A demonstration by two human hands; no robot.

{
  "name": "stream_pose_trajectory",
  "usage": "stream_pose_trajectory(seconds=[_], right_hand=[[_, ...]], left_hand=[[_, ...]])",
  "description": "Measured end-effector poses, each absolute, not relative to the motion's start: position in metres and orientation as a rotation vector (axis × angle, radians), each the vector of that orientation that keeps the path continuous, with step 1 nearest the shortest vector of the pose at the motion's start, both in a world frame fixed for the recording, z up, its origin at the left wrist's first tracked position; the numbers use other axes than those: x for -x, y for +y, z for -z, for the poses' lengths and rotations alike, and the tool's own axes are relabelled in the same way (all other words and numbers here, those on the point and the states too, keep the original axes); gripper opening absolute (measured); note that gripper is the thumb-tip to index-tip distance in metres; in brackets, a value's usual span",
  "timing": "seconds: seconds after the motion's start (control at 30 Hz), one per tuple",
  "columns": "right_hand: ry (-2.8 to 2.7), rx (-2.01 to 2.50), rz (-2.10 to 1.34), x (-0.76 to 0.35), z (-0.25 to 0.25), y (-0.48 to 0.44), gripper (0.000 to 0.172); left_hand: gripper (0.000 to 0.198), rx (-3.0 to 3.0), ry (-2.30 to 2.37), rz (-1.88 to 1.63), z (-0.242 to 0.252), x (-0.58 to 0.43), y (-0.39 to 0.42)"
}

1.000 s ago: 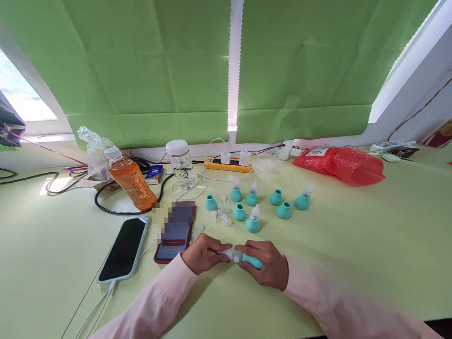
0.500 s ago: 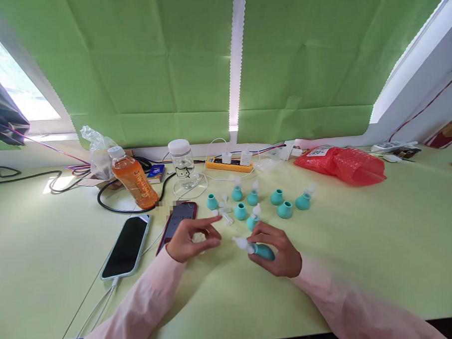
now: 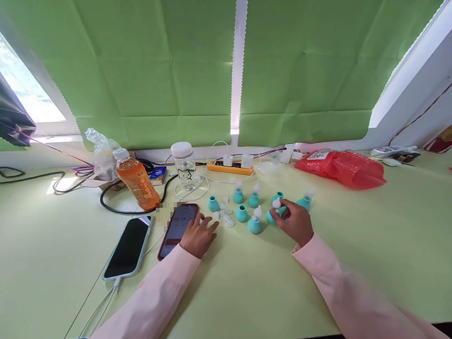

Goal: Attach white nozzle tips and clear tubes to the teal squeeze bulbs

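Your right hand (image 3: 293, 222) is sitting farther up the counter (image 3: 254, 298) than half a second ago, and the teal bulb (image 3: 270, 217) that was tilting sideways close to you is now standing upright among the others. Your left hand (image 3: 199, 235) is shifting only a little, turning its back up more.

The right grip is pinching the white tip (image 3: 276, 204) on that bulb between thumb and fingertips. I can't tell if the bulb's base is touching the counter, since your fingers are covering part of it. A bit more teal is peeking out behind them too.

The left grip is spreading loosely with nothing visible in it. It's overlapping the right edge of the red-cased phone (image 3: 179, 224), which is showing a timer, though I can't tell if you're touching it. Your fingertips are hovering or resting just beside a little pile of clear pieces (image 3: 227, 220).

Around all that, four tipped bulbs (image 3: 254, 225) are standing about, the rightmost just past your right hand. Some bare bulbs (image 3: 242, 214) are sitting between and behind them, one just behind the one you're pinching. An orange drink bottle (image 3: 137, 186) is leaning farther back on the left, and a red bubble bag (image 3: 340, 168) is lying at the back right.
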State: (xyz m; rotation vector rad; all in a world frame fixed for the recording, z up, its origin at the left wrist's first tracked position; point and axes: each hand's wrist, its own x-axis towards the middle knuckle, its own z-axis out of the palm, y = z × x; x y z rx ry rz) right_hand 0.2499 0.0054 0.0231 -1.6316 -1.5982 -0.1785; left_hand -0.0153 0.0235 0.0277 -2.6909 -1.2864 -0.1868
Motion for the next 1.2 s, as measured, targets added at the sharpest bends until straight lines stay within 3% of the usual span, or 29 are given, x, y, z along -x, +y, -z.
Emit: stream_pose_trajectory(seconds=[0.2,0.37,0.5,0.63,0.73,0.9,1.2], right_hand=[[-1.624,1.734,0.119,-0.25,-0.014,0.011,0.027],[-1.565,1.681,0.279,-0.246,-0.023,0.007,0.041],[-1.518,1.338,0.508,-0.235,-0.029,-0.007,0.042],[-1.933,0.868,0.633,-0.204,-0.023,-0.023,0.031],[-2.331,0.878,0.6,-0.173,-0.017,-0.026,0.023],[-2.515,1.398,0.546,-0.137,-0.011,-0.009,0.031],[-2.435,1.466,0.339,-0.135,-0.007,0.006,0.024]], left_hand=[[0.022,2.694,-1.235,0.041,-0.018,0.005,0.023],[0.018,2.736,-1.161,0.02,-0.019,0.004,0.027],[0.02,2.742,-1.131,0.069,-0.017,0.003,0.029],[0.019,2.713,-1.126,0.172,-0.016,0.005,0.026],[0.02,2.662,-1.152,0.412,-0.014,0.01,0.024],[0.019,2.492,-1.107,1.155,-0.011,0.017,0.026],[0.015,2.556,-1.233,1.53,-0.024,0.012,0.018]])
